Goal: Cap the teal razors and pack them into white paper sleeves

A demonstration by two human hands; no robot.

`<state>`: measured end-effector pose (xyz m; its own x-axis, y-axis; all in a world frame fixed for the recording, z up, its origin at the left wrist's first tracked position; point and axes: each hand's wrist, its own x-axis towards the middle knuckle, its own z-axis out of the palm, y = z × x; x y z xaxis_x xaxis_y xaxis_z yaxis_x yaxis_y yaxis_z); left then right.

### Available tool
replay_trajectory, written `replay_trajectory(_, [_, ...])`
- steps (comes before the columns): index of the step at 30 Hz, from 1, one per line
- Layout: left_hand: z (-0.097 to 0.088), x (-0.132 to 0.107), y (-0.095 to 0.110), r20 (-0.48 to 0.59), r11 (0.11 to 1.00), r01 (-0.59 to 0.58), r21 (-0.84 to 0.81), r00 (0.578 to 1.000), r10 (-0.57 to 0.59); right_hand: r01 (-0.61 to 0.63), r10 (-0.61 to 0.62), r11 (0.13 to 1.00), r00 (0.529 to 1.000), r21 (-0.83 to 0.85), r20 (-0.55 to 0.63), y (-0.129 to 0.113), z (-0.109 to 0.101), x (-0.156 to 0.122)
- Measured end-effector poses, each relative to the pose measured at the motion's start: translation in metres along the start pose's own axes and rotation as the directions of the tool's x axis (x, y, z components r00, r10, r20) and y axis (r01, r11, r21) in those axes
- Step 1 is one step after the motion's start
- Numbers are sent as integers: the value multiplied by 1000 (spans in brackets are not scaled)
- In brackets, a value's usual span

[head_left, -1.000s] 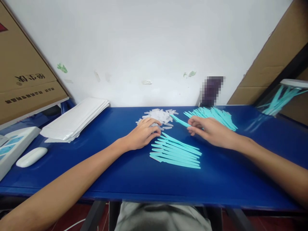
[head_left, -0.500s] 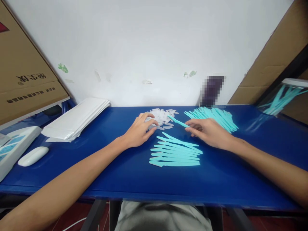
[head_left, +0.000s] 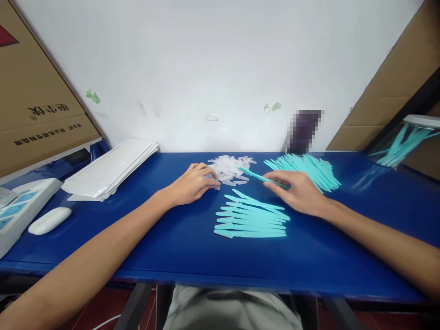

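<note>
On the blue table (head_left: 172, 238) my right hand (head_left: 295, 192) is closed on one thin teal plastic razor (head_left: 256, 175), whose bladed end points left toward a heap of small clear caps (head_left: 230, 166). My left hand (head_left: 190, 185) rests at the near left edge of that heap, its fingertips pinched on a clear cap. A neat row of several teal razors (head_left: 252, 217) lies in front of both hands. A loose pile of more teal razors (head_left: 305, 167) sits behind my right hand.
A stack of white sleeves (head_left: 110, 169) lies at the left, with a white mouse (head_left: 50, 220) and a white device (head_left: 13, 208) nearer the left edge. Cardboard boxes (head_left: 37, 110) lean at both sides. A clear container of teal razors (head_left: 402, 142) stands far right.
My right hand has carried the single razor slightly left and down toward the cap heap. My left hand has slid back from the row to the heap's edge and pinched a cap.
</note>
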<state>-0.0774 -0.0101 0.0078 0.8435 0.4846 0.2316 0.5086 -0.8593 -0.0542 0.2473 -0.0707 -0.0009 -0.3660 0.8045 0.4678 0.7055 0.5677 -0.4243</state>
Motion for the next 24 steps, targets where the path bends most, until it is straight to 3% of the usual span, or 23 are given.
replay_trajectory(8, [2, 5, 12, -7, 994, -58, -94, 998, 58, -39, 45, 973, 999, -226, 21, 2, 1, -1])
replay_trajectory(20, [-12, -1, 9, 51, 991, -78, -105, 995, 83, -152, 154, 981, 988, -121, 13, -2, 0, -2])
replay_trajectory(24, [-13, -4, 8, 20, 993, -63, -102, 998, 65, -179, 183, 973, 983, -147, 15, -3, 0, -1])
